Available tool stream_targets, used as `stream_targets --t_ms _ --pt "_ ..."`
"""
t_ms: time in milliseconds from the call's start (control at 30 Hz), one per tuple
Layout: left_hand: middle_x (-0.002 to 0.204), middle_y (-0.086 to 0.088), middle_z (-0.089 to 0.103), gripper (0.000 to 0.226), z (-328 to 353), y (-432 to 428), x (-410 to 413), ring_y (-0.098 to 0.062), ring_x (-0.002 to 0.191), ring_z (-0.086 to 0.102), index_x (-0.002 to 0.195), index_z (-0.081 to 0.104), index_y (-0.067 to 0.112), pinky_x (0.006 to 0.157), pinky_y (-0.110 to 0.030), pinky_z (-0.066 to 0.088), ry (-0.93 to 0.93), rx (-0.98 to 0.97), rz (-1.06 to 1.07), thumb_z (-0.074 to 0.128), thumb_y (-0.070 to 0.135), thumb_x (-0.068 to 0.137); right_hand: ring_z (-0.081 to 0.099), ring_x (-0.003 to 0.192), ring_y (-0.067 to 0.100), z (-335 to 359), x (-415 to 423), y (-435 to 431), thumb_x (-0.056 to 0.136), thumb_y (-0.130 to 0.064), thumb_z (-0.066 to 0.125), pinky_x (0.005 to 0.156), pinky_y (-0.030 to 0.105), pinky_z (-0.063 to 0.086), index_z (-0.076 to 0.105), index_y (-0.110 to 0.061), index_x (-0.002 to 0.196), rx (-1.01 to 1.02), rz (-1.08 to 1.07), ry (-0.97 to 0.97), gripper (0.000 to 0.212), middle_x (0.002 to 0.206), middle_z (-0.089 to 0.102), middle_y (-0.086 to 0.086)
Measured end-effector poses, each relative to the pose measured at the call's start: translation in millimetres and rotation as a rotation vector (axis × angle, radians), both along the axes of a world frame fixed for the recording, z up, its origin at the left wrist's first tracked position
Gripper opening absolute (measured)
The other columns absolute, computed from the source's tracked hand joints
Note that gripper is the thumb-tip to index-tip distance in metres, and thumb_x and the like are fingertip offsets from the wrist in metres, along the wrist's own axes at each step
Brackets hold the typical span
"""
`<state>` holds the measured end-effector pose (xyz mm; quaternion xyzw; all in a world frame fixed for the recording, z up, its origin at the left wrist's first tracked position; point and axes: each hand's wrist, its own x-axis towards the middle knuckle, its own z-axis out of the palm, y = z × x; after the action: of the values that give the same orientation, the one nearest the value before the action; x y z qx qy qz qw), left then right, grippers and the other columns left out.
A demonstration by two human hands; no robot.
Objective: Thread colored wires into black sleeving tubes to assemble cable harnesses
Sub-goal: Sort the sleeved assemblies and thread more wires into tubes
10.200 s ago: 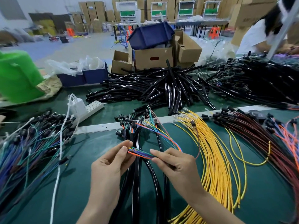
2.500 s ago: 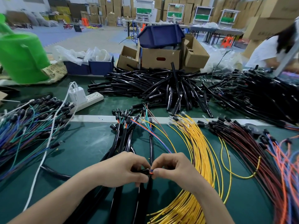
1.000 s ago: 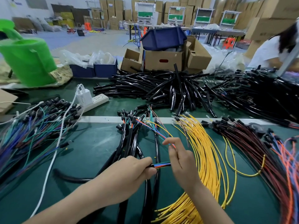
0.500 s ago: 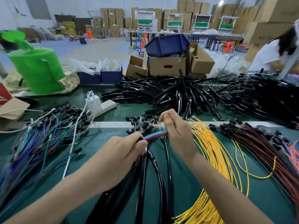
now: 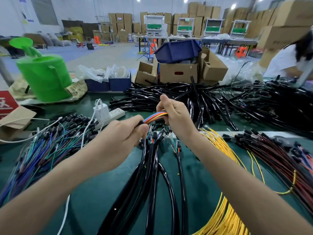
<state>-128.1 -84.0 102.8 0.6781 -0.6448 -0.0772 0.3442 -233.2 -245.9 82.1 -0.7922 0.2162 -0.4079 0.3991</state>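
- Both hands sit higher and farther out over the bench (image 5: 94, 192) than half a second ago.
- Left hand (image 5: 122, 139) is clenched round the black sleeving tube (image 5: 141, 123). Only the tube's mouth shows at the fingertips.
- Colored wires (image 5: 155, 115) bridge the short gap between the hands.
- Right hand (image 5: 177, 116) grasps those wires, and their far ends are hidden in its palm.
- Red sign (image 5: 6, 104), far left of the left hand, is cut off, and its white writing is unreadable.

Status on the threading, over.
Left hand grips black tube end. Right hand grips colored wires, bundle running into tube. Nothing else between hands.
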Motion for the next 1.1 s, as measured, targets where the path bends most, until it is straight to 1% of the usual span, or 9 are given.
stream_targets --t_ms 67,233,367,467,633,767,867,1000,1100 --pt "0.049 0.011 0.044 0.030 -4.6 -1.9 2.5 -0.007 0.039 0.033 0.076 0.047 0.027 0.044 -0.025 0.030 0.085 0.089 -0.007 0.031 0.050 0.088 0.037 0.053 0.023 5.0 -0.1 1.2 0.102 -0.029 0.039 0.059 0.047 0.037 0.047 -0.013 0.068 -0.138 -0.034 0.031 0.039 0.054 0.041 0.004" --pt "0.057 0.008 0.047 0.026 -0.9 -9.7 1.0 -0.008 0.047 0.040 0.078 0.048 0.021 0.047 -0.018 0.033 -0.060 0.121 -0.025 0.035 0.038 0.094 0.048 0.046 0.033 33.1 1.2 37.9 0.095 -0.052 0.022 0.051 0.036 0.044 0.054 -0.016 0.095 -0.793 -0.057 0.326 0.048 0.046 0.042 -0.004" --pt "0.050 0.013 0.046 0.031 5.4 -7.0 -4.0 -0.008 0.045 0.038 0.079 0.050 0.026 0.044 -0.015 0.029 0.002 0.013 -0.063 0.033 0.049 0.088 0.052 0.061 0.027 28.6 -12.4 32.5 0.085 -0.066 0.006 0.063 0.037 0.042 0.049 -0.030 0.087 -0.471 0.038 0.420 0.056 0.053 0.047 -0.001" --pt "0.050 0.012 0.045 0.040 -0.2 0.5 -0.4 -0.006 0.042 0.035 0.081 0.057 0.025 0.043 -0.016 0.027 0.021 -0.008 -0.092 0.034 0.058 0.084 0.048 0.060 0.020 11.2 -30.2 20.7 0.100 -0.046 0.025 0.067 0.037 0.042 0.054 -0.021 0.075 -0.182 0.012 0.381 0.045 0.054 0.047 -0.004" --pt "0.051 0.012 0.044 0.042 -19.3 14.0 14.3 -0.003 0.044 0.034 0.099 0.066 0.019 0.046 -0.018 0.028 0.077 0.144 -0.252 0.042 0.053 0.092 0.036 0.039 0.012 4.6 -55.0 14.5 0.095 -0.013 0.040 0.047 0.023 0.023 0.054 -0.021 0.087 -0.399 -0.121 0.331 0.017 0.041 0.041 -0.009" --pt "0.052 0.012 0.042 0.032 -30.2 24.0 18.9 -0.005 0.047 0.033 0.081 0.063 0.030 0.048 -0.017 0.028 0.075 0.159 -0.225 0.035 0.043 0.091 0.034 0.033 0.019 16.2 -69.7 24.1 0.089 -0.018 0.025 0.044 0.028 0.030 0.060 -0.013 0.112 -0.657 -0.181 0.579 0.042 0.040 0.030 -0.009" --pt "0.057 0.016 0.047 0.031 -31.4 16.9 4.5 -0.003 0.053 0.042 0.075 0.053 0.034 0.053 -0.014 0.030 -0.072 0.149 -0.203 0.030 0.048 0.089 0.040 0.030 0.025 14.7 -64.4 45.9 0.090 -0.014 0.036 0.035 0.031 0.037 0.062 -0.012 0.116 -0.772 -0.180 0.640 0.037 0.038 0.036 -0.001" --pt "0.058 0.014 0.045 0.033 -32.9 9.4 -16.7 -0.004 0.056 0.043 0.072 0.039 0.036 0.058 -0.024 0.036 -0.158 0.079 -0.215 0.022 0.057 0.091 0.044 0.041 0.016 8.1 -57.4 65.7 0.093 -0.061 0.012 0.045 0.030 0.033 0.027 -0.028 0.146 -0.627 -0.044 0.503 0.065 0.046 0.041 -0.006" --pt "0.066 0.014 0.054 0.031 -27.5 11.9 -18.1 -0.004 0.060 0.050 0.079 0.045 0.037 0.062 -0.028 0.042 -0.109 0.096 -0.243 0.020 0.053 0.088 0.038 0.046 0.011 9.0 -60.5 73.3 0.084 -0.068 0.008 0.048 0.028 0.025 0.013 -0.029 0.151 -0.666 0.000 0.488 0.078 0.051 0.026 -0.012"
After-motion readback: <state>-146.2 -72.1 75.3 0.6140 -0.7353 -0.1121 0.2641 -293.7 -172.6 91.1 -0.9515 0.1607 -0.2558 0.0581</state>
